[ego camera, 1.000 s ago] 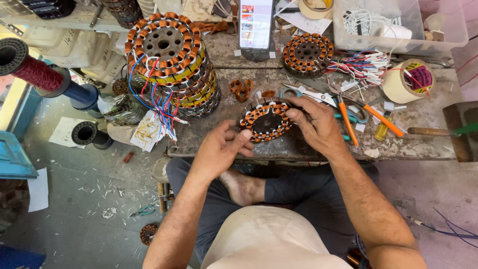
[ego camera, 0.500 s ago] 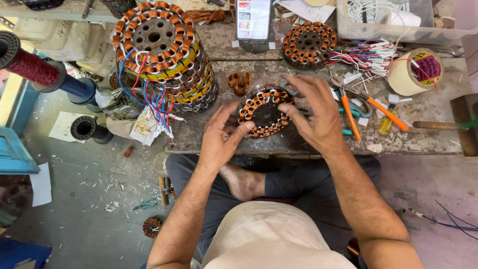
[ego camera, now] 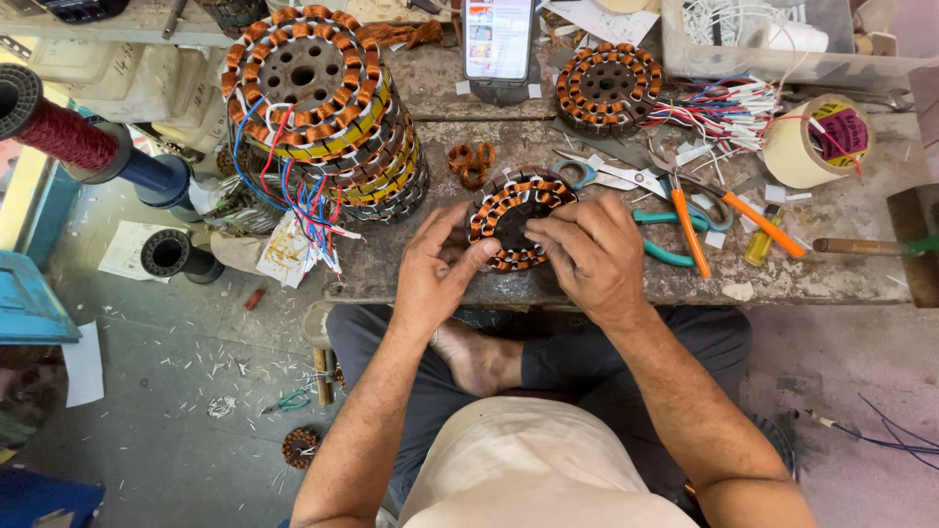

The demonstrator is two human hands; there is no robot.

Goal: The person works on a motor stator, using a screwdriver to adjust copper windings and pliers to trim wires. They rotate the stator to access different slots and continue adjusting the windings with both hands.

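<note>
Wound stator [ego camera: 514, 223] lying flat at surface [ego camera: 587, 284] edge; left hand [ego camera: 437, 269] and right hand [ego camera: 587, 256] gripping rim, thumbs steadying it for coil access.

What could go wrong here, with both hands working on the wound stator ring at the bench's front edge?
1. The stator ring sits close to the bench edge; a slip of the left hand or right hand could drop it into the lap.
2. The scissors and orange-handled pliers lie just beside the right hand and could be knocked.
</note>
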